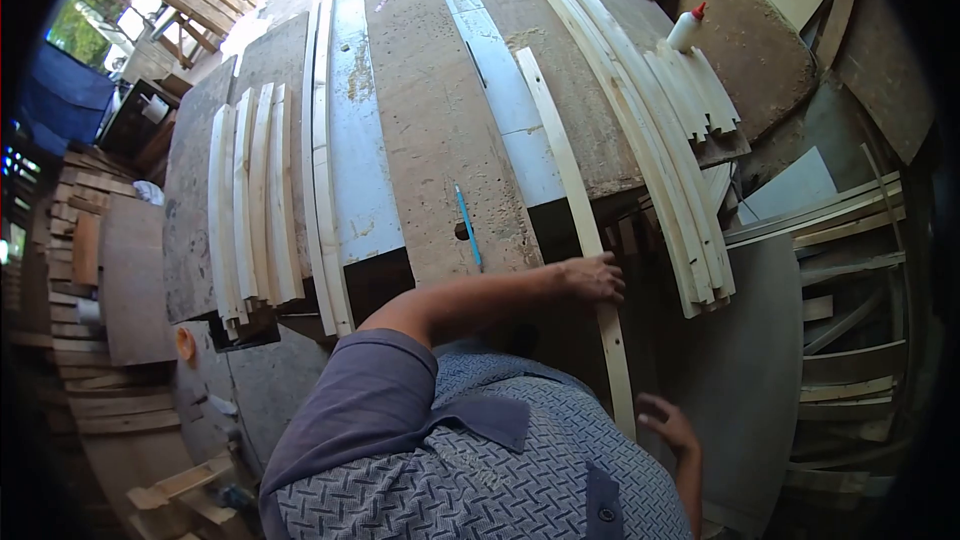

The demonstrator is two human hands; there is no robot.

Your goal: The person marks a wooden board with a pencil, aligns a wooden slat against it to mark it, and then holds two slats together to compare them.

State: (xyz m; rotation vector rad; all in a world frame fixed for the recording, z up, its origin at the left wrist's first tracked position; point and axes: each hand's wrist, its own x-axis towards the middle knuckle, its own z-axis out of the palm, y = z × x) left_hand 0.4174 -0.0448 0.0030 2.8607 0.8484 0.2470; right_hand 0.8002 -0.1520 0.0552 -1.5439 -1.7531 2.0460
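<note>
A long, pale wooden strip (562,155) lies with its far end on the workbench and its near end reaching past the bench edge beside my body. My left hand (593,280) crosses in front of me and is closed round this strip, about midway along it. Close to the strip's near end is my right hand (672,425), its fingers apart and nothing visible in them. On the middle board of the bench (425,110) rests a blue pencil (467,228), beside a dark hole.
Several strips (265,195) lie at the left, with longer ones (325,155) beside them. More long strips (640,110) are at the right, near notched short pieces (693,90) and a red-capped white glue bottle (686,28). Stacked lumber (850,340) stands at far right.
</note>
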